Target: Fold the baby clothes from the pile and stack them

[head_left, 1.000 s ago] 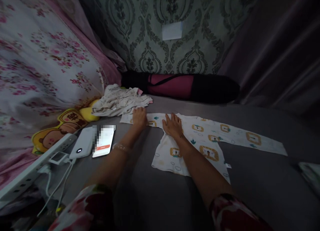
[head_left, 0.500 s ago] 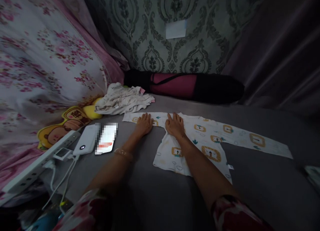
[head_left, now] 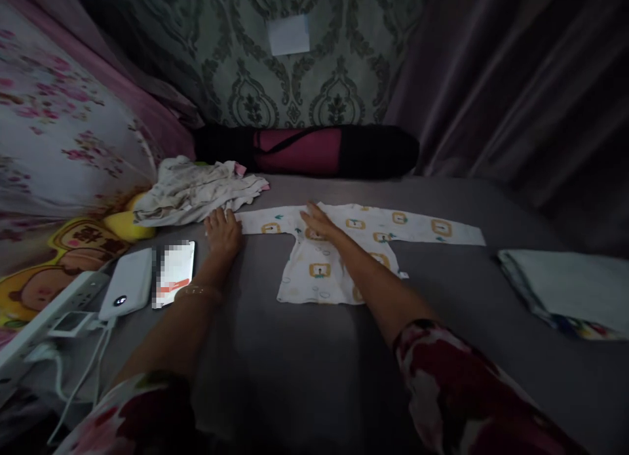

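Note:
A small white long-sleeved shirt (head_left: 339, 271) with yellow lion prints and green leaves lies spread on the grey sheet (head_left: 275, 370), both sleeves stretched out sideways. My left hand (head_left: 223, 232) rests flat, fingers apart, over the cuff end of the left-side sleeve. My right hand (head_left: 317, 220) lies near the shoulder and collar on that same side, its fingers stretched out on the fabric. My right forearm hides part of the shirt's body.
A crumpled pale cloth (head_left: 196, 189) lies behind my left hand. To the left are a phone (head_left: 174, 271), a white power bank (head_left: 128, 284), a power strip (head_left: 54, 317) and a yellow plush (head_left: 83, 242). A black-and-maroon bag (head_left: 299, 150) lines the wall; folded fabric (head_left: 570, 288) sits right.
My left hand has slid outward along the sleeve to its cuff end. My right hand stays near the shoulder, turned more on its side. The view has swung right, bringing the folded fabric further in.

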The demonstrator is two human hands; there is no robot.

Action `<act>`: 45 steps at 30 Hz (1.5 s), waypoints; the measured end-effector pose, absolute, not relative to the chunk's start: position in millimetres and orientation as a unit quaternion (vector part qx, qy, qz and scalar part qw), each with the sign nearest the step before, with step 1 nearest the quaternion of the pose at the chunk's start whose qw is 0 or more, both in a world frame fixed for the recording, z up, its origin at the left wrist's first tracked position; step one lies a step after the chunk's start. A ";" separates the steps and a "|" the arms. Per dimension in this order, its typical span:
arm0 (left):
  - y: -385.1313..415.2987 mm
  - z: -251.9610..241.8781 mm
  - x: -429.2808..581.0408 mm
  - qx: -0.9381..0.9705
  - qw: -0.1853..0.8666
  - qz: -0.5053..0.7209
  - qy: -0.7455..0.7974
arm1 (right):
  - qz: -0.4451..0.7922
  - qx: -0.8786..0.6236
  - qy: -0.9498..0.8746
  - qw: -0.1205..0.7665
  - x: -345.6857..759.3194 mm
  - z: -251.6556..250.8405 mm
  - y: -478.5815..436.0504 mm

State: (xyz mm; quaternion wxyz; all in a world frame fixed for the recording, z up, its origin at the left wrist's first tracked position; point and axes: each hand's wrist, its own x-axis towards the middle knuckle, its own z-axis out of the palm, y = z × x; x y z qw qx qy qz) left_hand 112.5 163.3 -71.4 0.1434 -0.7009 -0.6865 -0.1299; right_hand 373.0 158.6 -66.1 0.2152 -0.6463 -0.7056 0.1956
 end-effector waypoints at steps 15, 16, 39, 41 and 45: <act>45.8 -53.0 164.5 -0.726 -0.245 -0.096 -0.636 | 0.177 -0.820 -0.538 0.082 530.1 -50.6 -42.8; 40.9 -54.5 165.7 -0.726 -0.245 -0.096 -0.636 | 0.175 -0.819 -0.541 0.075 525.4 -49.8 -52.9; 28.0 -40.7 156.1 -0.699 -0.302 -0.056 -0.646 | 0.170 -0.790 -0.586 0.067 527.2 -56.7 -77.7; 35.9 -36.8 156.6 -0.715 -0.316 -0.040 -0.622 | 0.189 -0.778 -0.597 0.053 532.2 -54.7 -73.7; 64.3 -30.7 167.8 -0.666 -0.312 -0.107 -0.669 | 0.190 -0.785 -0.585 0.076 546.5 -48.1 -50.3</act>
